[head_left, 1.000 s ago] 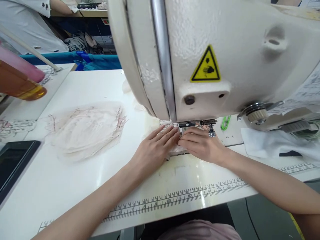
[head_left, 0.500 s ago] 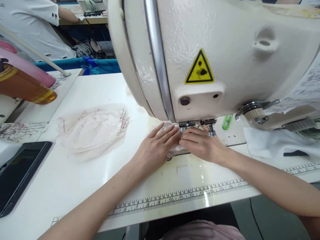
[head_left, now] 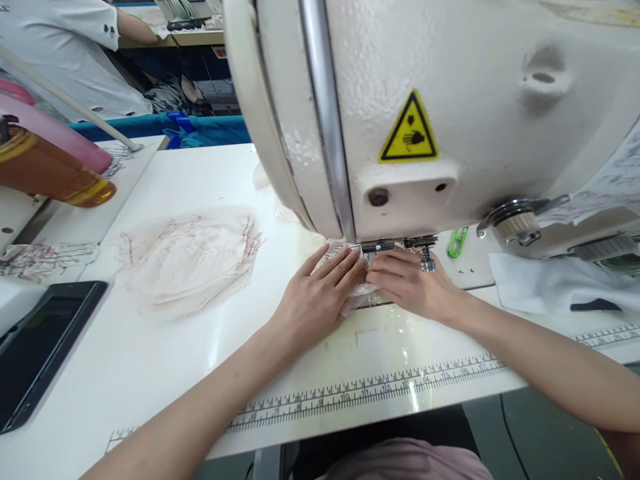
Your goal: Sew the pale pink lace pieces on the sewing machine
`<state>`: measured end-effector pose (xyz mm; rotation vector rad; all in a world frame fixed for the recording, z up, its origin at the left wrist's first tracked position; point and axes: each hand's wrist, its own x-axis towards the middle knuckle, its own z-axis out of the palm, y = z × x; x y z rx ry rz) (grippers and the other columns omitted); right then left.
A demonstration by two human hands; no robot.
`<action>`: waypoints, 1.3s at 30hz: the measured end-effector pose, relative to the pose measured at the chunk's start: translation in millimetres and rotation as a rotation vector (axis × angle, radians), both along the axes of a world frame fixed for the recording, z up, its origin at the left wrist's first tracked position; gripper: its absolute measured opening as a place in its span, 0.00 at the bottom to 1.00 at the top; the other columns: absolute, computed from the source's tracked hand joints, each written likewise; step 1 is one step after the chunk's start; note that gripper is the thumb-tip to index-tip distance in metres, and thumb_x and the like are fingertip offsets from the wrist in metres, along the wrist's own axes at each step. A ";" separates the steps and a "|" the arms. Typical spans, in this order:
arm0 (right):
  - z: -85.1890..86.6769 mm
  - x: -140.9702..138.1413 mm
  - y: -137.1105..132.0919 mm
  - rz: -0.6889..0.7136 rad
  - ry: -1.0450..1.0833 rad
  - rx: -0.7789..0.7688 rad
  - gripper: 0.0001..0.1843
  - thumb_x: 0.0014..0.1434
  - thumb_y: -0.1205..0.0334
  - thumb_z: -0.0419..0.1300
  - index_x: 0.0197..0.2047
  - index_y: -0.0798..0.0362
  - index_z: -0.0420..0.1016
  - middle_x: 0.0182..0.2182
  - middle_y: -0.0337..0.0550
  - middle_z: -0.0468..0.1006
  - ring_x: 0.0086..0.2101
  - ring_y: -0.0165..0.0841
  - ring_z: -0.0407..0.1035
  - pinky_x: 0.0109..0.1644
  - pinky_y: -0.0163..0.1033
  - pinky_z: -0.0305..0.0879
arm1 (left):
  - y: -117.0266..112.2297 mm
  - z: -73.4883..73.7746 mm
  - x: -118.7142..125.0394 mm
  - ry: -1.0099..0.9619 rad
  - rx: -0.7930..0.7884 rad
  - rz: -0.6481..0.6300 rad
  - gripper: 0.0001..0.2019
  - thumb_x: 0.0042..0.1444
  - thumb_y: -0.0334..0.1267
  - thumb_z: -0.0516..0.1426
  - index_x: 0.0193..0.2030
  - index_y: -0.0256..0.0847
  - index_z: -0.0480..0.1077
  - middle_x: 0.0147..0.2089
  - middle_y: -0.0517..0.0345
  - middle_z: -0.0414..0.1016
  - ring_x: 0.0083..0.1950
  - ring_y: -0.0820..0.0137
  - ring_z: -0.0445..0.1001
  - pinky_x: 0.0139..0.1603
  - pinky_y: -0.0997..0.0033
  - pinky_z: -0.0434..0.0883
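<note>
A thin pale lace fabric [head_left: 356, 297] lies under the needle area of a white sewing machine [head_left: 395, 73]. My left hand [head_left: 325, 288] rests flat on the fabric left of the presser area, fingers stretched out and angled forward. Close on the right, my right hand [head_left: 413, 283] has its fingers bent together at the fabric's edge, the fingertips partly hidden beneath the machine's metal parts. The two hands almost meet in front of the needle. Most of the fabric is covered by my hands and the machine head.
On the left lie a sheer fabric piece [head_left: 190, 263] with reddish threads and a black phone [head_left: 47, 347]. Bottles [head_left: 55, 163] stand behind. A printed ruler [head_left: 345, 399] runs along the front edge. White cloth [head_left: 540, 283] and a green clip [head_left: 457, 243] lie right. A person [head_left: 65, 53] works beyond.
The whole view has shifted slightly, with the machine appearing further right. My hands remain at the fabric, and a small gap now shows between them near its front edge.
</note>
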<state>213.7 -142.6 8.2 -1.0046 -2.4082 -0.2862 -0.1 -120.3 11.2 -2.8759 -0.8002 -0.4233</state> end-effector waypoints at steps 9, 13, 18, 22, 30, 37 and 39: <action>-3.5 1.6 -0.5 -0.092 -0.054 0.038 0.12 0.60 0.73 0.52 0.36 0.49 0.73 0.35 0.32 0.78 0.30 0.26 0.67 0.34 0.40 0.52 | -0.2 0.4 1.8 -0.004 0.011 0.013 0.19 0.65 0.37 0.48 0.60 0.35 0.64 0.61 0.47 0.68 0.63 0.59 0.65 0.66 0.48 0.60; -1.0 0.4 -2.7 -0.169 -0.048 0.081 0.12 0.62 0.72 0.51 0.33 0.51 0.74 0.32 0.33 0.78 0.27 0.27 0.65 0.36 0.41 0.52 | -0.5 0.0 3.0 -0.002 0.010 0.021 0.19 0.64 0.37 0.49 0.61 0.36 0.64 0.61 0.47 0.68 0.63 0.58 0.66 0.66 0.48 0.60; 4.0 0.4 -1.0 -0.162 -0.047 0.038 0.12 0.62 0.71 0.51 0.32 0.51 0.74 0.33 0.32 0.79 0.30 0.28 0.67 0.37 0.41 0.52 | 0.1 0.8 5.7 0.012 0.007 0.041 0.20 0.64 0.36 0.49 0.61 0.36 0.63 0.61 0.47 0.68 0.62 0.58 0.67 0.66 0.46 0.60; 4.3 2.2 3.0 -0.130 -0.050 0.025 0.12 0.61 0.72 0.51 0.33 0.51 0.73 0.36 0.32 0.80 0.31 0.27 0.68 0.36 0.40 0.53 | 0.2 2.3 4.7 0.010 0.003 0.040 0.19 0.65 0.35 0.48 0.62 0.36 0.64 0.61 0.46 0.68 0.62 0.56 0.67 0.65 0.44 0.60; 0.7 -2.3 -5.2 -0.190 -0.148 0.119 0.11 0.61 0.71 0.52 0.40 0.49 0.73 0.40 0.32 0.79 0.34 0.29 0.69 0.36 0.42 0.54 | 3.9 4.6 -8.3 0.022 -0.012 -0.126 0.23 0.61 0.27 0.45 0.62 0.34 0.62 0.62 0.48 0.65 0.63 0.61 0.65 0.65 0.50 0.61; -4.2 -2.8 0.3 -0.020 -0.142 -0.032 0.16 0.59 0.77 0.54 0.44 0.48 0.72 0.41 0.35 0.77 0.44 0.29 0.67 0.42 0.38 0.59 | 15.1 6.3 -13.7 0.016 -0.001 -0.185 0.21 0.60 0.27 0.46 0.59 0.31 0.65 0.61 0.48 0.67 0.63 0.62 0.66 0.67 0.51 0.60; -5.0 -5.4 -0.2 -0.027 -0.149 0.012 0.14 0.61 0.76 0.52 0.43 0.49 0.71 0.41 0.34 0.78 0.45 0.28 0.67 0.44 0.39 0.59 | 17.3 5.4 -15.0 0.008 0.011 -0.184 0.21 0.60 0.27 0.46 0.59 0.31 0.66 0.61 0.48 0.67 0.62 0.62 0.67 0.66 0.53 0.63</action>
